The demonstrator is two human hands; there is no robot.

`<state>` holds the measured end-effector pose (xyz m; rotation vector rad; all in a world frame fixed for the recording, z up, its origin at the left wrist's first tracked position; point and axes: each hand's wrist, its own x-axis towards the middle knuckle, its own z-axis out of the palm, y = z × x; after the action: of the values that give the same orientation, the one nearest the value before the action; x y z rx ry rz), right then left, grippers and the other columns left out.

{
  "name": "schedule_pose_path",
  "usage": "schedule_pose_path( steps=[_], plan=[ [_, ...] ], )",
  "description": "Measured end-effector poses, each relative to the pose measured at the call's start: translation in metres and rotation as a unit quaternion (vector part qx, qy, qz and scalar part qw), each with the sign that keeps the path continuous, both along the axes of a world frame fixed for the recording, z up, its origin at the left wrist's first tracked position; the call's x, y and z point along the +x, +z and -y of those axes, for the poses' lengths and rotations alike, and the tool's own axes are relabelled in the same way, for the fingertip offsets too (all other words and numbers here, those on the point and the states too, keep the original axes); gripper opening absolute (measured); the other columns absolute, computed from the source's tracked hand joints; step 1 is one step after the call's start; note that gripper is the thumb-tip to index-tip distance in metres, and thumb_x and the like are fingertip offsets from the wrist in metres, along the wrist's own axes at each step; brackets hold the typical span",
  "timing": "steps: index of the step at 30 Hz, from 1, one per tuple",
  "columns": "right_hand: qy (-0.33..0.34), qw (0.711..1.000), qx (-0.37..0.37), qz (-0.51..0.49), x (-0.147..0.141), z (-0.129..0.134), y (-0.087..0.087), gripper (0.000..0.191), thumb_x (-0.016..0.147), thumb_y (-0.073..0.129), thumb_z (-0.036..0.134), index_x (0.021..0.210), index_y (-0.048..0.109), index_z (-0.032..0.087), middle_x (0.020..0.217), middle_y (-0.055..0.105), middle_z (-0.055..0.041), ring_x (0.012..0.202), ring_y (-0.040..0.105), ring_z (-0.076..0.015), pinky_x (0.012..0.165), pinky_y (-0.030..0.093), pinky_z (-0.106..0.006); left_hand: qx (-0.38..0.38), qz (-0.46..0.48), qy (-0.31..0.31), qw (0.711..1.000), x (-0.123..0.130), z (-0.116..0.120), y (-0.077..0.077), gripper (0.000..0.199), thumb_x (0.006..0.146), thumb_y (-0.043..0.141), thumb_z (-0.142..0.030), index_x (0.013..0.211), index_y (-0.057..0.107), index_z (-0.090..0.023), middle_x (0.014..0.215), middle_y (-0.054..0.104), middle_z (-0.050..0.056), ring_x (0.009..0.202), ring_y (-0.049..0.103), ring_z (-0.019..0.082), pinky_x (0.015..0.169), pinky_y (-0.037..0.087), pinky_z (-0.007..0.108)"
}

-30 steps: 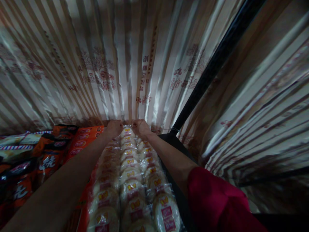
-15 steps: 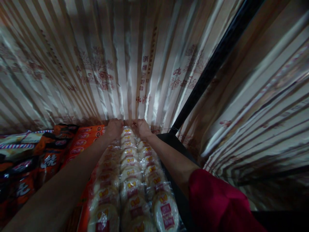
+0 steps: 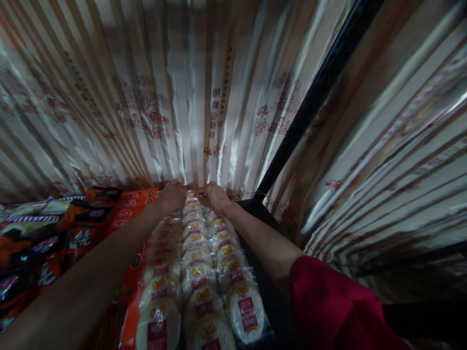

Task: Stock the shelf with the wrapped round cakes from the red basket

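Observation:
My left hand (image 3: pixel 172 195) and my right hand (image 3: pixel 213 195) are at the far end of the rows of round flat cakes in clear wrappers (image 3: pixel 197 255), close together against the curtain. Both have curled fingers, and what they pinch is too small and dim to make out. A thin cord or wire (image 3: pixel 248 194) shows between the right hand and the black post. The wrapped cakes overlap in three rows beneath my forearms, with red and yellow labels facing up.
Left of the cakes lie orange packets (image 3: pixel 126 206) and black-and-orange bags (image 3: pixel 80 238). A pleated, printed curtain (image 3: pixel 189 97) hangs behind. To the right, a slanting black post (image 3: pixel 299 116) meets a black surface (image 3: pixel 268 238).
The hands have drawn slightly nearer each other at the far edge of the cakes. The view has shifted a little, with the post now further left.

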<state>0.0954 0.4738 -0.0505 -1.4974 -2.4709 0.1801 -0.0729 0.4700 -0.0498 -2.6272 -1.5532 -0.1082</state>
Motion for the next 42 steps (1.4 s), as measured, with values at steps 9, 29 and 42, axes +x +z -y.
schedule_pose_path(
  steps=[9,29,42],
  plan=[
    [-0.013,0.999,0.040,0.008,-0.004,-0.004,-0.011,0.021,0.080,0.051,0.019,0.086,0.071,0.021,0.085,0.070,-0.0033,0.084,0.059,-0.0142,0.083,0.039,-0.023,0.009,0.048,0.033,0.998,0.000,-0.001,-0.009,0.021,0.077,0.045,-0.015,0.076,0.065,-0.014,0.086,0.066,0.011,0.092,0.056,0.022,0.083,0.041,0.034],
    [-0.058,0.997,0.057,0.010,-0.006,-0.006,-0.015,0.023,0.083,0.047,0.022,0.084,0.069,0.019,0.089,0.069,-0.0051,0.084,0.056,-0.0146,0.082,0.037,-0.023,0.007,0.113,0.073,0.991,-0.002,-0.006,-0.016,0.022,0.075,0.046,-0.015,0.082,0.066,-0.018,0.084,0.069,0.004,0.086,0.059,0.017,0.085,0.043,0.027],
    [-0.082,0.995,0.055,0.024,-0.006,-0.008,-0.017,0.025,0.084,0.046,0.028,0.090,0.069,0.019,0.092,0.068,-0.0065,0.089,0.054,-0.0173,0.079,0.037,-0.024,0.012,0.111,0.087,0.990,0.001,0.001,-0.011,0.019,0.079,0.047,-0.019,0.085,0.066,-0.018,0.088,0.068,0.004,0.089,0.059,0.017,0.084,0.043,0.027]
  ],
)
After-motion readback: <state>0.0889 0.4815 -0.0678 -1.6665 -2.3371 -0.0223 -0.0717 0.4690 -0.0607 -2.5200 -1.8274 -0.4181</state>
